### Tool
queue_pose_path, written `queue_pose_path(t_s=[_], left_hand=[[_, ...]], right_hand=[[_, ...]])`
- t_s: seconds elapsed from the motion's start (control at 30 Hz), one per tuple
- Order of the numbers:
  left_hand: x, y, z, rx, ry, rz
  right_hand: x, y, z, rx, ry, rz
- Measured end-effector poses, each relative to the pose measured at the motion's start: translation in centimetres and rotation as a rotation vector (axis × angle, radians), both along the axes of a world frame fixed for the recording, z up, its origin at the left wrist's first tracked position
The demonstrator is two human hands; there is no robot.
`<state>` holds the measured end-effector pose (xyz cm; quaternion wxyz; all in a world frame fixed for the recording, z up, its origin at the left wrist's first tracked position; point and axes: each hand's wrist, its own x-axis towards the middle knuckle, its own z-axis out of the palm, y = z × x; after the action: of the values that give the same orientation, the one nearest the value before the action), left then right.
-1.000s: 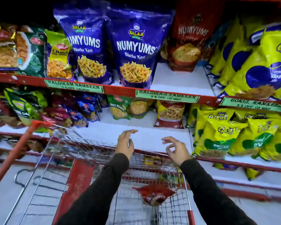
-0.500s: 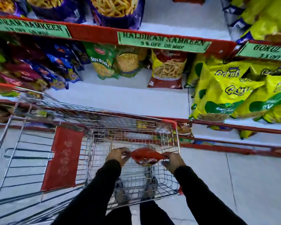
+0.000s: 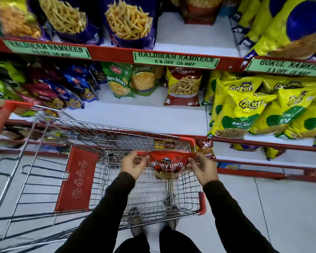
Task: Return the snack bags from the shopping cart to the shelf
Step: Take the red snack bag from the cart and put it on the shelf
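A red Numyums snack bag (image 3: 167, 166) hangs upright over the wire shopping cart (image 3: 117, 143), level with its far rim. My left hand (image 3: 133, 164) pinches the bag's top left corner and my right hand (image 3: 202, 168) pinches its top right corner. Apart from this bag, the cart's basket shows only bare wire. The white shelf (image 3: 144, 115) just beyond the cart has a bare stretch in front of the Soya Sticks and Gathiya bags. The shelf above (image 3: 193, 35) also has a bare white patch to the right of the purple Numyums bags (image 3: 130, 22).
Yellow Gokul bags (image 3: 244, 106) crowd the shelf at right. Blue and maroon packs (image 3: 62, 92) fill the left of the middle shelf. The cart's red handle (image 3: 2, 119) juts out at far left. Lower shelves with red edges (image 3: 263, 161) run behind the cart. Grey floor tiles lie at right.
Both hands went down from shelf height into the cart, gripped the red bag by its top corners and lifted it off the basket floor to rim height.
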<state>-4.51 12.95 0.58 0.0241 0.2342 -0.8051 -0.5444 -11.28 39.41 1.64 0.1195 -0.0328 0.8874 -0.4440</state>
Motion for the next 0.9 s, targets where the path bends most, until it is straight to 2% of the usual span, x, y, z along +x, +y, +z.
queue_pose_path(t_s=[0.17,0.4,0.57,0.67,0.77,0.9], left_hand=[[-2.9,1.0,6.3,0.073,0.223,0.177],[-8.6,1.6,17.4,0.263,0.541,0.186],[-12.7,3.3,26.4,0.477,0.777,0.201],[-15.9,4.0,31.0,0.605,0.815,0.193],[-19.4,4.7,34.6,0.596,0.819,0.14],[-23.3,5.5,37.0,0.643,0.739,0.128]], right_hand=[[-1.4,-1.0,6.1,-0.166,0.26,-0.105],[-5.9,-2.5,15.9,-0.438,0.559,-0.175],[-9.3,-3.8,24.4,-0.579,0.783,-0.25],[-12.3,-4.5,28.9,-0.688,0.803,-0.292],[-15.6,-4.8,32.5,-0.798,0.8,-0.364],[-19.8,-4.8,35.2,-0.75,0.741,-0.41]])
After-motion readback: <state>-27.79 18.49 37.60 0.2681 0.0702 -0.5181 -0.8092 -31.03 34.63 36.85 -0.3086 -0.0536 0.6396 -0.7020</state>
